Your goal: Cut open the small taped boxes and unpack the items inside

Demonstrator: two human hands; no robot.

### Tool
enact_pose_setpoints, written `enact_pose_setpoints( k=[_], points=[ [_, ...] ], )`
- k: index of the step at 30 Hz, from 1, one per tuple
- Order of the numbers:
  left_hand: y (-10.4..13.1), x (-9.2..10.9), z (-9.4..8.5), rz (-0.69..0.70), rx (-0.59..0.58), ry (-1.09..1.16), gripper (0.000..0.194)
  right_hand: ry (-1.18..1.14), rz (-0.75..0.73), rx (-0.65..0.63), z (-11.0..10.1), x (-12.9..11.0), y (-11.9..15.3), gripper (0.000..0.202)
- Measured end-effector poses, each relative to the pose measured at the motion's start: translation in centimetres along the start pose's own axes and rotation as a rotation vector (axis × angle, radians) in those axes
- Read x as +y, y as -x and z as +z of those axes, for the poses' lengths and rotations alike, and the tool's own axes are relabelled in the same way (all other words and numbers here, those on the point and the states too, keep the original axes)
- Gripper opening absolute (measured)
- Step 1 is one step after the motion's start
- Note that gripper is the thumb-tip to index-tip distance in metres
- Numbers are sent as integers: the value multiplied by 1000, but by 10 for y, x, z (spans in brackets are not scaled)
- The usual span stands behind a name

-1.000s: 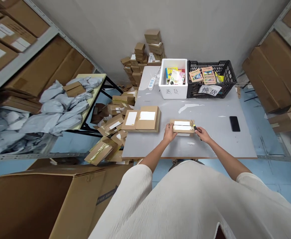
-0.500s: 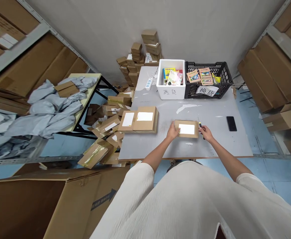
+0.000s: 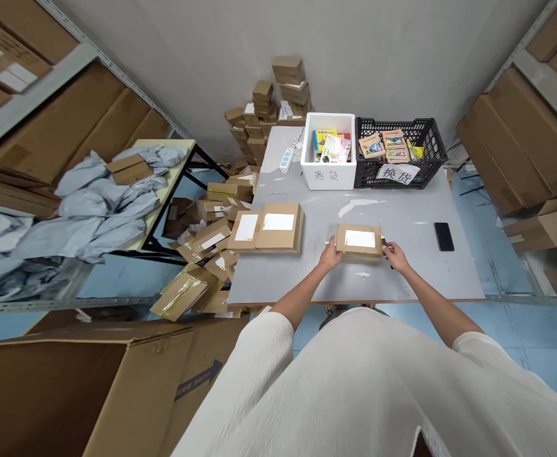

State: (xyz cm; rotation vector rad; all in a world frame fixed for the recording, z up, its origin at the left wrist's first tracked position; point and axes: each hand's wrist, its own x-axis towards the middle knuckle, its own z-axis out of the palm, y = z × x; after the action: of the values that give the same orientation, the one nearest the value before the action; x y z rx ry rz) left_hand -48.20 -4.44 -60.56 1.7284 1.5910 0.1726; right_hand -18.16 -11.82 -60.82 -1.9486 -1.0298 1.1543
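Observation:
A small cardboard box (image 3: 359, 255) with a white label on top is in front of me on the grey table (image 3: 316, 279). Its near side shows, tilted toward me. My left hand (image 3: 330, 253) grips the box's left end, fingers closed against it. At the right end, my right hand (image 3: 395, 256) is closed around a yellow and black utility knife (image 3: 384, 241), whose blade end points away from me. That hand also touches the box's right edge. Left of the box stand two larger labelled cardboard boxes (image 3: 282, 238), side by side.
A white bin (image 3: 328, 179) with books and a black crate (image 3: 399, 182) stand at the table's back. A phone (image 3: 444, 237) lies at the right, a power strip (image 3: 286, 160) at the back left. Grey mailer bags (image 3: 82, 209) and discarded boxes (image 3: 180, 295) fill the left side.
The small box has tipped so that its near side shows more, and its label sits slightly farther away. Both hands stay at its ends; the knife remains in my right hand.

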Motion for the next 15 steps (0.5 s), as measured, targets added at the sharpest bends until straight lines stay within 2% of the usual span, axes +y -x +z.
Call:
enact_pose_setpoints(
  k=[5,10,12,15],
  points=[
    [2,7,-15,27,36,-7,80,-75,-28,55,-10,-8,-8,44],
    [-3,14,-17,0,107,48,55,-179,-47,77,-13,-15,-21,50],
    [-4,14,-16,41,136,98,51,-216,-48,92,-14,-17,-26,53],
    [-4,11,-15,133,127,127,50,-146,-92,127,-17,-21,-29,57]
  ],
)
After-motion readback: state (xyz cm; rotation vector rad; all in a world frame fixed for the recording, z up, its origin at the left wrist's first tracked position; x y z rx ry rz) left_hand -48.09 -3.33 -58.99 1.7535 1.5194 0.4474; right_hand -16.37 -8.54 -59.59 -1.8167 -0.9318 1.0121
